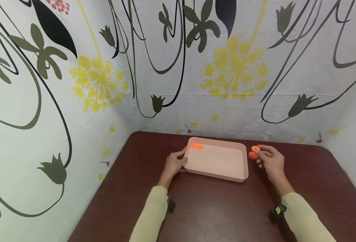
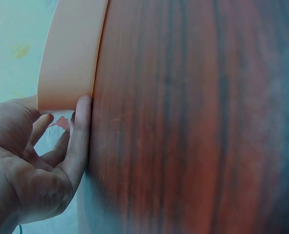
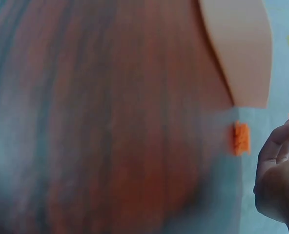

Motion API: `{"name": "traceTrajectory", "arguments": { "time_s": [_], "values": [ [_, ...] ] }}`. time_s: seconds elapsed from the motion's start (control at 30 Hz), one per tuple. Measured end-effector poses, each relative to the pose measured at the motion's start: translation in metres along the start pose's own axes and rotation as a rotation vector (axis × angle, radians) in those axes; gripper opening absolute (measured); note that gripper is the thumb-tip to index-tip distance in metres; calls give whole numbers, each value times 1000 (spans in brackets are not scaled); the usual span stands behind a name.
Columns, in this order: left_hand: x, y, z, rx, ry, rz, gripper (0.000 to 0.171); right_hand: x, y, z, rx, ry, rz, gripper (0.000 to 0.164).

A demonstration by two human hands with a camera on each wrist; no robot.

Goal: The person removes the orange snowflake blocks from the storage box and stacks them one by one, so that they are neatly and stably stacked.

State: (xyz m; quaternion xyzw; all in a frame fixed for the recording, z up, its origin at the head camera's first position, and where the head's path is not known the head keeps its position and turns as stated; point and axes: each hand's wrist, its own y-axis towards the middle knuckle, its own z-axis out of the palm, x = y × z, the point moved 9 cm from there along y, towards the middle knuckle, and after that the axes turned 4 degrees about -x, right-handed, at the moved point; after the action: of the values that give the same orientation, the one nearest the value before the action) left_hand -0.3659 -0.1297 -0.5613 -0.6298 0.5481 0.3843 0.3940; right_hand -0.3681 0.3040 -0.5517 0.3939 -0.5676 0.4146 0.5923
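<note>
A shallow peach-pink tray (image 1: 217, 160) sits on the table, with two small orange flat pieces (image 1: 199, 147) side by side in its far left corner. My left hand (image 1: 174, 163) grips the tray's left end; in the left wrist view, fingers reach to the corner of the tray's side wall (image 2: 69, 58). Just right of the tray, my right hand (image 1: 272, 164) pinches an orange flower-shaped piece (image 1: 255, 148) between thumb and fingers. Below it on the table lies a small orange stack (image 1: 252, 155) with scalloped edges. The right wrist view shows this held piece only in part.
The dark reddish-brown table (image 1: 202, 208) extends around the tray on all sides. A white cloth with printed flowers (image 1: 235, 67) hangs behind and to the left of the table, close to its far edge. Both forearms wear wrist cameras.
</note>
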Motion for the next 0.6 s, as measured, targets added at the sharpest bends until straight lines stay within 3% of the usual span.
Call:
{"name": "traceTrajectory", "arguments": {
  "time_s": [0.13,0.33,0.6],
  "values": [
    [0,-1,0,2,2,-1,53,-10,0,-8,-10,-85,43,44],
    [-1,-1,0,11,2,5,53,-22,1,-9,28,-114,109,44],
    [0,1,0,7,-3,5,52,-29,4,-7,53,-206,135,50]
  ]
}}
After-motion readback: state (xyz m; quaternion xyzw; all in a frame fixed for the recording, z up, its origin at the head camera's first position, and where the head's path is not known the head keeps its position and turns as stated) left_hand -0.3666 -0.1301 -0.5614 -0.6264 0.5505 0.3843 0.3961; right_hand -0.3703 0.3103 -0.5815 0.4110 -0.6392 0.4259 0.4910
